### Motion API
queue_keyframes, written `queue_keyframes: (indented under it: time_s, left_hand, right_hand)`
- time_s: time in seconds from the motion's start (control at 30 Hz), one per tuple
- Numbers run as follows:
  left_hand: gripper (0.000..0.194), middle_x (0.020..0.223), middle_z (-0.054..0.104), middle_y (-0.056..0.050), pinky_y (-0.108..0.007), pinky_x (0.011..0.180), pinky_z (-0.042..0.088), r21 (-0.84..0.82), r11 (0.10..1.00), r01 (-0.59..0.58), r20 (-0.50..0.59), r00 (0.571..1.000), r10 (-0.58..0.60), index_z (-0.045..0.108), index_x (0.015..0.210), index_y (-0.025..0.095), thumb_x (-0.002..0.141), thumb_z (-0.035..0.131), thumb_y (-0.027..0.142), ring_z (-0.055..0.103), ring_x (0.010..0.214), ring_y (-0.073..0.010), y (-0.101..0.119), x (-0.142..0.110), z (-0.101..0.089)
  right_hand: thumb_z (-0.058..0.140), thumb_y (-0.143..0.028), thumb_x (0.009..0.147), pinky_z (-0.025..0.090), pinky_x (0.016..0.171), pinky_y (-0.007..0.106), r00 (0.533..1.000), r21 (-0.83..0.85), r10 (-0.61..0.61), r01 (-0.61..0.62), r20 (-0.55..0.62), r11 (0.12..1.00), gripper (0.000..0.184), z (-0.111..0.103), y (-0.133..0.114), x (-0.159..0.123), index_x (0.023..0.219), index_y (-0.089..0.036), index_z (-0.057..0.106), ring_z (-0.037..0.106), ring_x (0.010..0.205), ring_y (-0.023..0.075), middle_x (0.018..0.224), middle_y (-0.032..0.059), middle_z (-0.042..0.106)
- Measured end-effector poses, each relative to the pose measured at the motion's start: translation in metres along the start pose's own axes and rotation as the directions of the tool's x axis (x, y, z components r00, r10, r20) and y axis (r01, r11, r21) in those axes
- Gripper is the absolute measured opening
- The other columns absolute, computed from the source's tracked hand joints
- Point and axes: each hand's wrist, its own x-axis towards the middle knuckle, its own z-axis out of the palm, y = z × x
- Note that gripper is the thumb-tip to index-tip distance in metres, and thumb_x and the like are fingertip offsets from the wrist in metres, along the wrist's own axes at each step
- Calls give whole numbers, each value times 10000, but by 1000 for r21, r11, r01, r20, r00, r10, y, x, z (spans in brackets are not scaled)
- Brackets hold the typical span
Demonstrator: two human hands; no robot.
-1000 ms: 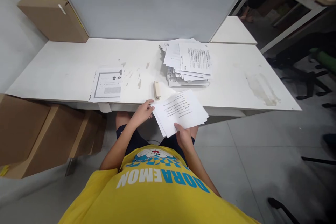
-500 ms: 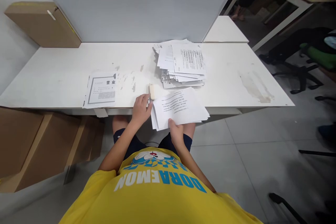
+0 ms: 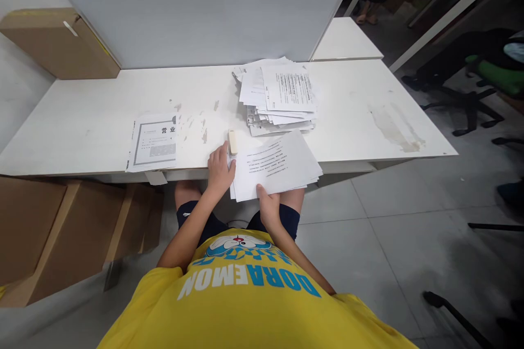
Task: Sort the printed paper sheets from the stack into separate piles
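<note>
My right hand point(image 3: 269, 206) is closed on the near edge of a thin bundle of printed sheets point(image 3: 278, 166), thumb on top and fingers underneath. The bundle lies slanted over the desk's front edge. At its left edge is my left hand point(image 3: 220, 170), its thumb against the paper and its fingers curled beside it; a bit of white shows between them. Just beyond these fingers a small cream oblong block point(image 3: 233, 142) lies on the desk, touching or very close to the sheets. Its kind is unclear.
A thick, uneven pile of papers point(image 3: 289, 90) stands behind the bundle. To the left lies a bordered certificate sheet point(image 3: 153, 142) on the white desk point(image 3: 98, 98). A grey panel point(image 3: 196, 11) closes the back. Cardboard boxes point(image 3: 82, 229) stand below left; an office chair point(image 3: 470, 103) is at right.
The sheets in my right hand lie more evenly together, their left edge less fanned out. My left hand's fingers have shifted slightly beside the cream block. The whole view has tilted a little.
</note>
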Motion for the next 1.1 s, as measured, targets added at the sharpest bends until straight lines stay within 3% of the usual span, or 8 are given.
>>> queue_keyframes:
  time_s: [0.13,0.33,0.6,0.77,0.93,1.0,1.1]
  left_hand:
    - [495,1511,455,-110,-442,1046,390,37,987,-153,54,987,151,458,1436,146,962,349,243,473,1263,-290,-5,6,-3]
    - [479,1467,510,-93,-438,970,427,17,977,-210,45,977,209,532,1397,183,981,342,323,539,1189,-285,-20,13,-2]
    - [485,1463,503,-101,-419,902,414,93,963,-252,71,967,246,533,1399,166,1000,321,343,571,1192,-280,-25,15,1]
    - [491,1456,514,-101,-393,880,408,87,962,-259,34,966,257,522,1404,183,1007,302,371,589,1190,-266,-27,16,2]
    - [596,1470,487,-155,-398,849,414,102,971,-215,10,976,215,490,1428,150,985,286,492,584,1216,-294,-28,12,10]
    - [633,1461,492,-180,-405,835,417,103,975,-199,10,980,199,496,1420,137,973,278,529,591,1204,-309,-28,12,14]
    - [615,1455,496,-190,-403,824,415,114,975,-189,-8,982,191,493,1415,131,975,288,510,605,1179,-310,-29,11,17]
  right_hand:
    - [670,-374,734,355,1150,479,998,104,57,-56,-5,993,593,6,5,2,1266,-125,586,552,1285,269,1356,137,611]
    - [689,-336,701,412,1114,473,996,201,80,-85,36,976,613,8,-9,12,1275,-149,583,611,1203,266,1257,110,679]
    - [692,-356,701,378,1139,455,989,26,-33,29,145,999,499,-5,-34,33,1160,-161,665,599,1207,279,1153,82,727]
    - [686,-370,698,462,1041,452,978,-180,-93,127,185,975,294,-7,-52,40,916,-176,723,649,1084,310,969,80,759]
    - [621,-336,746,523,897,462,941,-370,-187,287,284,883,177,-15,-102,61,812,-188,692,670,904,314,823,62,717]
    - [584,-317,763,528,877,465,926,-403,-244,349,289,846,186,-14,-131,85,815,-162,674,659,880,300,781,52,683]
    - [553,-269,789,527,892,451,917,-347,-246,352,313,869,244,0,-178,139,937,-107,659,648,940,275,877,68,681]
